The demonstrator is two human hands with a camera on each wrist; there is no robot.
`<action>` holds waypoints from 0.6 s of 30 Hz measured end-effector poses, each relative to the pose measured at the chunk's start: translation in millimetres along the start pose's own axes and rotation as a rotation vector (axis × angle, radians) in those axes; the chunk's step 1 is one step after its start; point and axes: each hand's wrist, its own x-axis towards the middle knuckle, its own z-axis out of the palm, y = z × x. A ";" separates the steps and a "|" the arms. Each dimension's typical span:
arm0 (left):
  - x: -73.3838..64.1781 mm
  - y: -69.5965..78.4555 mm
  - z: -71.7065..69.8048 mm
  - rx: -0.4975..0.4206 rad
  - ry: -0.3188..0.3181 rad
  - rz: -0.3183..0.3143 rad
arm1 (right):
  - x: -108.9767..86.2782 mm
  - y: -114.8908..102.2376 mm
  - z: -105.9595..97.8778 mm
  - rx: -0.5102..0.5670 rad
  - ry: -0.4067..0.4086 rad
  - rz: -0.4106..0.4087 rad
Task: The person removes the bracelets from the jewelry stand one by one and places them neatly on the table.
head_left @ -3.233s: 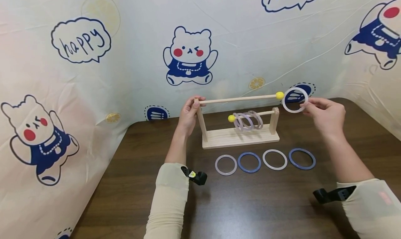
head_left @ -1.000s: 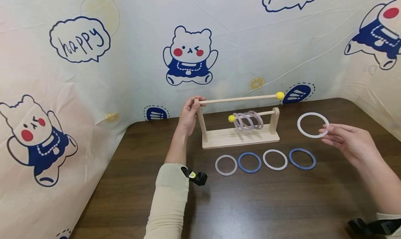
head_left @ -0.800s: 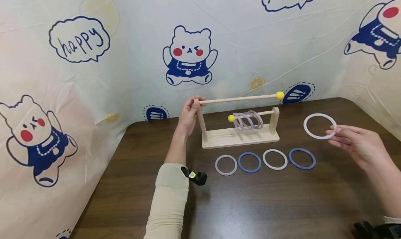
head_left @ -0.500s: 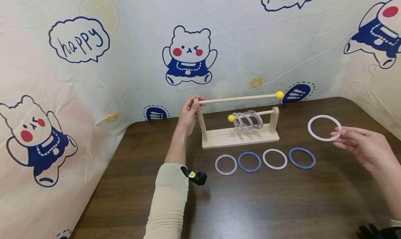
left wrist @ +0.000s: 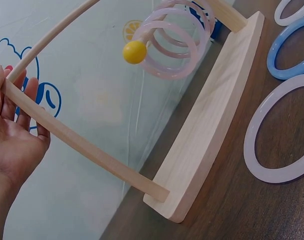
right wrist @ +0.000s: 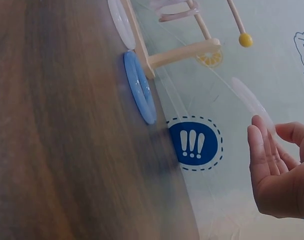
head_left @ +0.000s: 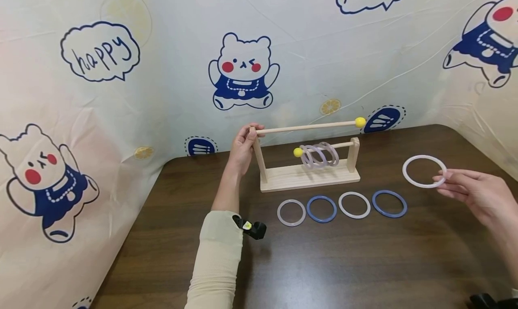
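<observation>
My left hand (head_left: 241, 149) grips the top of the left post (head_left: 261, 160) of a wooden stand, thumb on the near side. From that post an upper rod (head_left: 303, 128) runs right to a yellow ball (head_left: 360, 122). A lower rod from the right post carries several pale lilac rings (left wrist: 166, 72) and ends in another yellow ball (head_left: 297, 152). Off to the right, my right hand (head_left: 481, 194) pinches a pale whitish ring (head_left: 404, 170) between thumb and fingers, held above the table and apart from the stand. In the right wrist view this ring (right wrist: 249, 97) appears nearly edge-on.
In front of the stand's base (head_left: 309, 179) lies a row of rings: pale lilac (head_left: 278, 214), blue (head_left: 308, 209), white (head_left: 340, 205) and blue (head_left: 390, 216). The dark wooden table (head_left: 323, 273) backs onto a printed cloth (head_left: 178, 97).
My right hand has carried the pale ring from beside the upper rod's ball to the right and down, tilting it flatter. The left hand keeps its grip on the post.
</observation>
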 end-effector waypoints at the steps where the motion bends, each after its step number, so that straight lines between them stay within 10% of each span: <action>1: 0.0 -0.1 0.0 0.000 0.000 -0.002 | 1.7 2.8 -7.7 -0.007 -0.021 -0.001; 12: -0.6 -0.4 -0.6 0.007 -0.005 -0.001 | 11.7 30.3 -68.8 -0.121 0.021 0.036; 18: -0.5 -0.1 -0.4 0.010 -0.009 -0.001 | 3.8 24.3 -57.2 -0.143 -0.001 0.063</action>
